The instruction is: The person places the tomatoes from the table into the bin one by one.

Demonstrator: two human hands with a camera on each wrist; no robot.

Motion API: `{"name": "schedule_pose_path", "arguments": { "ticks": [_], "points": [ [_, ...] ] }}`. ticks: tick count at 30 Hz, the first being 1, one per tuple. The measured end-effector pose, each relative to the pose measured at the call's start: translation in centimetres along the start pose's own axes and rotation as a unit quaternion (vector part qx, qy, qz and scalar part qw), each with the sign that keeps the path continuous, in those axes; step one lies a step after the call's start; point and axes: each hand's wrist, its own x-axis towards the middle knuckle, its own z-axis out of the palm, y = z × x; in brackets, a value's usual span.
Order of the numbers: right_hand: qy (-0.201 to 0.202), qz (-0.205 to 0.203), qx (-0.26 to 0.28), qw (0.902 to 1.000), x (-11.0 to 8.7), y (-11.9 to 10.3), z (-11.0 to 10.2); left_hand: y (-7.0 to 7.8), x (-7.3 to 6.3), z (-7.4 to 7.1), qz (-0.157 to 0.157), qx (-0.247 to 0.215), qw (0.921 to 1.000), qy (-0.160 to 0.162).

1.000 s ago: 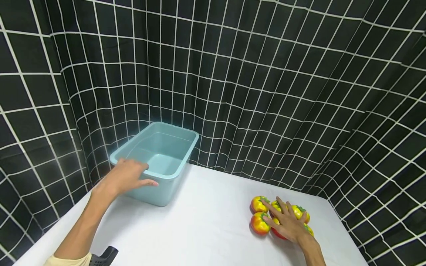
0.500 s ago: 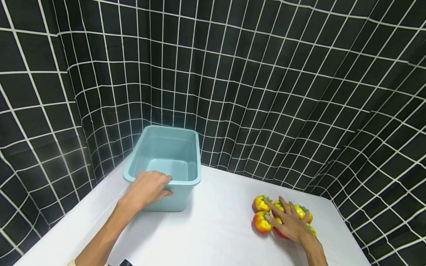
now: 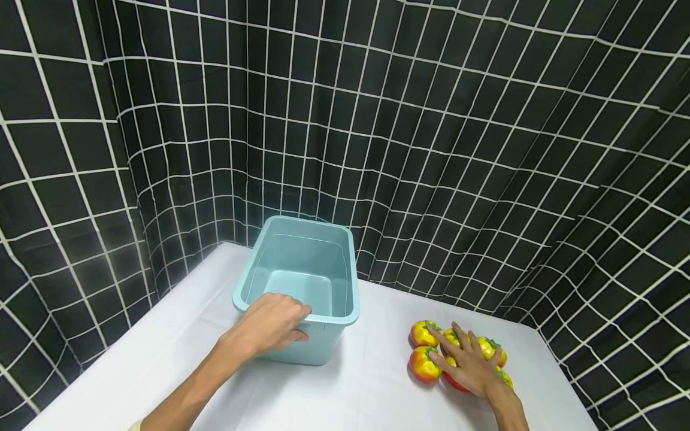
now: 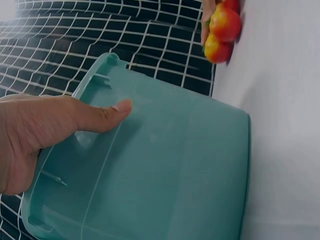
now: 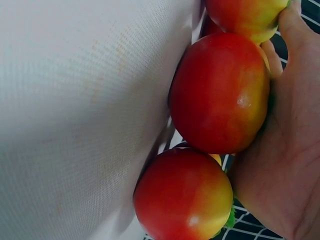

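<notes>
My left hand grips the near rim of a light blue plastic bin, fingers over the edge and thumb on the outer wall. The left wrist view shows the thumb pressed on the bin's side. Inside, the bin's floor is bare. To the right, my right hand lies spread over a cluster of several red-and-yellow, tomato-like fruits with green leafy tops. Its palm rests against the fruits in the right wrist view, and it partly hides some of them.
A white cloth covers the table. Black curtains with a white grid stand close behind and along both sides. The bin stands left of the fruits, with a stretch of white cloth between.
My left hand has drawn the bin to the right and nearer, turning it so its short side faces me. The right hand stays spread on the fruits.
</notes>
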Motion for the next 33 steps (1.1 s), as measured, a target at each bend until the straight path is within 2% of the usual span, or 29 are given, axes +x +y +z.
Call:
{"name": "schedule_pose_path", "arguments": {
  "ticks": [9,25,28,33],
  "points": [
    [-0.007,0.002,0.004,1.0000,-0.3,-0.3,-0.6,1.5,1.2,0.7,0.024,-0.019,0.9995,-0.010],
    [0.005,0.008,-0.006,0.9999,-0.4,0.0,-0.3,3.2,3.6,2.1,0.074,0.013,0.9972,0.002],
    [0.007,0.012,-0.012,0.9998,-0.4,-0.1,-0.2,3.6,4.0,2.3,0.075,0.019,0.9970,0.006],
    [0.015,0.003,-0.013,0.9998,-0.5,-0.2,-0.2,4.0,4.3,2.6,0.057,0.034,0.9977,0.016]
  ]
}}
